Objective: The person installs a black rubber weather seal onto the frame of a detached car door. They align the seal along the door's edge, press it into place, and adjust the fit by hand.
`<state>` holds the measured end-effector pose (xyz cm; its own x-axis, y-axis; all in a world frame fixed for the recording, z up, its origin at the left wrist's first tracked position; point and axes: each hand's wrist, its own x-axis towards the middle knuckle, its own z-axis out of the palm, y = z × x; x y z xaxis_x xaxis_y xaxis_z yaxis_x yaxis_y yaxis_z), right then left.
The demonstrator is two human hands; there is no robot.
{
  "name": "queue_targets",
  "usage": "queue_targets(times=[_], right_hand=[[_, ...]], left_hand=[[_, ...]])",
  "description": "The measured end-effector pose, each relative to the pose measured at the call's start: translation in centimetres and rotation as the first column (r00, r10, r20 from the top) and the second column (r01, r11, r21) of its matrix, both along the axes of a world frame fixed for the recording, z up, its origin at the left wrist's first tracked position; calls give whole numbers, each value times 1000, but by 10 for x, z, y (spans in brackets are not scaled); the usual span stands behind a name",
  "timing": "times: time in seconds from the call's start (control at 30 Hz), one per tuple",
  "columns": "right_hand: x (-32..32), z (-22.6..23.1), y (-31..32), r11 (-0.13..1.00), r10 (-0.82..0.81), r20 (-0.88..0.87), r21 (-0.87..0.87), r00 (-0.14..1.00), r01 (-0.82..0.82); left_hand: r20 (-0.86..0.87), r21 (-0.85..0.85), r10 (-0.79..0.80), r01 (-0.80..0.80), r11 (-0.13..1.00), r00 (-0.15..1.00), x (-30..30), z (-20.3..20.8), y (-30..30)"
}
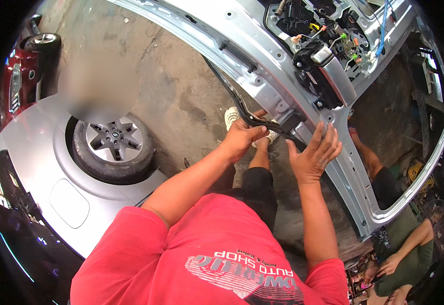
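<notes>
A long black rubber weatherstrip (241, 109) runs down along the edge of a bare silver car door (353, 170). My left hand (243, 138) pinches the strip between thumb and fingers near the door's edge. My right hand (315, 153) lies against the door frame beside the strip, fingers stretched out and thumb apart, gripping nothing. Above the right hand, a black and silver door handle (328, 76) is mounted on the door. Beyond it, an opening shows wires and coloured clips. Part of the strip is covered by my left fingers.
At the left stands a silver car (44, 168) with its wheel (114, 136) close to my left arm. A red car (21, 84) is farther off. Another person in a green shirt (410, 249) is at the lower right. A leg shows through the window opening.
</notes>
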<state>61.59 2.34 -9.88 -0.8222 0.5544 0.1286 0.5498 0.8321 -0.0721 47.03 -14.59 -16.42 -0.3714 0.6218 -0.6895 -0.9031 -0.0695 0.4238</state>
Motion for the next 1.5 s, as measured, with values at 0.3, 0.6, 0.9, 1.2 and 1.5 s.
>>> queue_targets(times=[0.3, 0.6, 0.9, 1.2, 1.5], right_hand=[[-4, 1, -1, 1000, 16, 19, 21, 1000, -17], [-6, 4, -7, 997, 40, 109, 68, 993, -48], [-28, 17, -4, 983, 103, 389, 98, 916, -152], [-25, 5, 4, 956, 183, 438, 128, 880, -263], [-27, 6, -2, 974, 226, 376, -78, 899, -212]], left_hand=[[47, -92, -23, 27, 995, 999, -14, -2, 15], [60, -4, -79, 80, 997, 995, -25, -3, 12], [-652, -250, -204, 47, 967, 730, -1, -24, 10], [-497, 15, 38, -35, 999, 867, -4, -35, 4], [-526, 50, 109, -97, 994, 843, 7, -48, 16]])
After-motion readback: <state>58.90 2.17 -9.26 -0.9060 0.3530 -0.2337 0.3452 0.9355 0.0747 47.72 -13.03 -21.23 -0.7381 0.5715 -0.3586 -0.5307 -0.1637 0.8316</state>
